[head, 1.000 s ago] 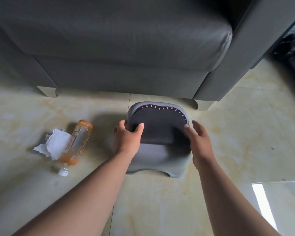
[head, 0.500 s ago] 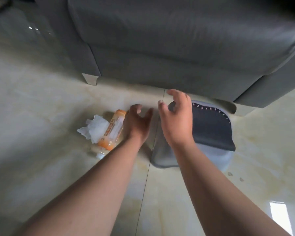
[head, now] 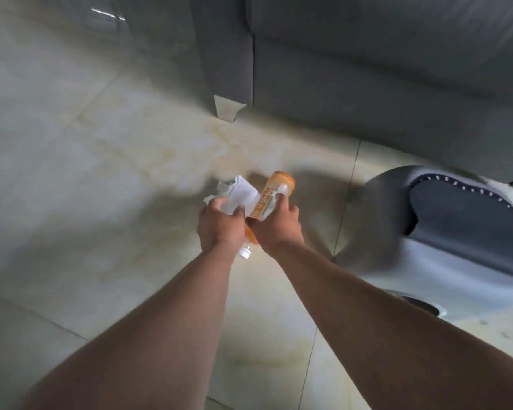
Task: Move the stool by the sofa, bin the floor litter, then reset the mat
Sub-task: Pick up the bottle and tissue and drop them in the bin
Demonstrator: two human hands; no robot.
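Observation:
A crumpled white tissue [head: 240, 193] and an orange plastic bottle [head: 274, 190] with a white cap lie together on the tiled floor in front of the sofa. My left hand [head: 219, 226] is closed around the tissue. My right hand [head: 276, 226] grips the bottle's middle, its forefinger laid along the label. The grey step stool [head: 444, 241] with its dark padded top stands on the floor to the right, against the sofa's front. No hand touches it.
The dark grey sofa [head: 367, 69] fills the top right, one pale foot [head: 227, 109] at its corner. Glossy cream floor tiles [head: 86, 173] stretch to the left and toward me. No bin or mat is in view.
Both hands have left the stool and moved left onto the litter: left closed on the tissue, right on the bottle. My view has swung left and closer to the floor.

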